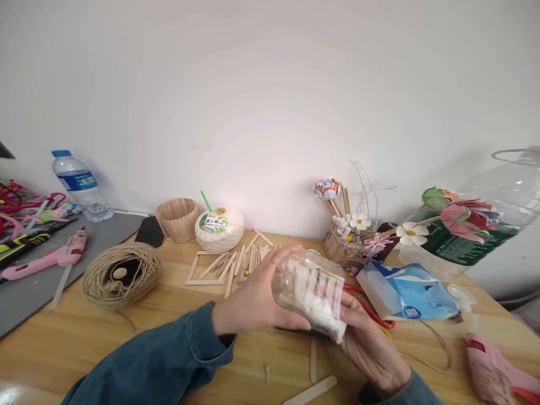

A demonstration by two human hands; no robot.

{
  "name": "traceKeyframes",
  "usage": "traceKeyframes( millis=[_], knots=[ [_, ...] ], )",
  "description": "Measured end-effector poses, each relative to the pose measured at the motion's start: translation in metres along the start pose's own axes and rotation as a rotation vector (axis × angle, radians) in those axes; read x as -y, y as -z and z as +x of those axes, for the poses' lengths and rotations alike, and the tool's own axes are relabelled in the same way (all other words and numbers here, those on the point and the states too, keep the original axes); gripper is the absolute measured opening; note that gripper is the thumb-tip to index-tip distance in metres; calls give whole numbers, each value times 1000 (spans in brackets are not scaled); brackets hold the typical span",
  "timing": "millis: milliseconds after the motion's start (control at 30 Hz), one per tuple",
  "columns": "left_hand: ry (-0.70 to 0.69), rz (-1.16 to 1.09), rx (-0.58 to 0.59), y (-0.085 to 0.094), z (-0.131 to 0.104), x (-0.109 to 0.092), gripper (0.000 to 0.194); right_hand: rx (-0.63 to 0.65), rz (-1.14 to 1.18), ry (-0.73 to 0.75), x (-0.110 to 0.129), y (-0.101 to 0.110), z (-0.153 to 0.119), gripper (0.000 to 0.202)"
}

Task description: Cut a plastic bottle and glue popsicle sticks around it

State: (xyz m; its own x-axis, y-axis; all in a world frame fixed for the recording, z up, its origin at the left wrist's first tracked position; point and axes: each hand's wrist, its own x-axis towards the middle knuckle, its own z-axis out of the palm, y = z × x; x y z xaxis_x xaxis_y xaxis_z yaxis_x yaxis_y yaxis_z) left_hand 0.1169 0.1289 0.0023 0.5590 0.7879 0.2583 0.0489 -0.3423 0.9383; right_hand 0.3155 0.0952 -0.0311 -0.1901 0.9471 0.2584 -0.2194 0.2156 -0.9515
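Note:
A clear plastic container [310, 289], tilted and slightly blurred, is held up over the middle of the table. It has whitish material with dark printed marks on its side; what this is I cannot make out. My left hand [265, 295], with a ring on one finger, wraps round its left end. The fingers of my right hand [367, 337] close on its lower right side. Behind my left hand lies a pile of wooden craft sticks [240, 261]. Below the container, more flat sticks [312, 391] lie on the wooden table [169, 360].
A twine coil [122, 275], pink glue gun [50, 259] and water bottle [82, 185] stand left. At the back are a stick-walled cup [176, 220] and white coconut [219, 229]. Paper flowers [458, 216], a blue packet [417, 295] and another glue gun [498, 368] are right.

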Motion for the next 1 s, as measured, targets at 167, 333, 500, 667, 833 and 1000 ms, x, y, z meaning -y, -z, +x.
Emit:
traceKeyframes(
  millis=[167, 333, 500, 667, 833, 1000],
  knots=[
    [-27, -14, -152, 9, 3, 5, 95, -166, 299, -76, 8, 34, 10, 13],
    [-60, -36, -173, 4, 2, 16, 93, -237, 368, -228, 10, 24, 14, 19],
    [-181, -132, -289, -8, 2, 28, 96, -64, 105, -218, 5, -4, 6, 55],
    [-161, -128, -262, -23, -3, 35, 104, -22, -291, -62, -3, -4, 3, 76],
    [-183, -200, -201, -20, -2, 32, 90, -275, -682, 215, -2, 10, 7, 69],
    [-130, -193, -147, -7, 2, 25, 83, -217, -1014, 430, 10, 9, 3, 73]
  ],
)
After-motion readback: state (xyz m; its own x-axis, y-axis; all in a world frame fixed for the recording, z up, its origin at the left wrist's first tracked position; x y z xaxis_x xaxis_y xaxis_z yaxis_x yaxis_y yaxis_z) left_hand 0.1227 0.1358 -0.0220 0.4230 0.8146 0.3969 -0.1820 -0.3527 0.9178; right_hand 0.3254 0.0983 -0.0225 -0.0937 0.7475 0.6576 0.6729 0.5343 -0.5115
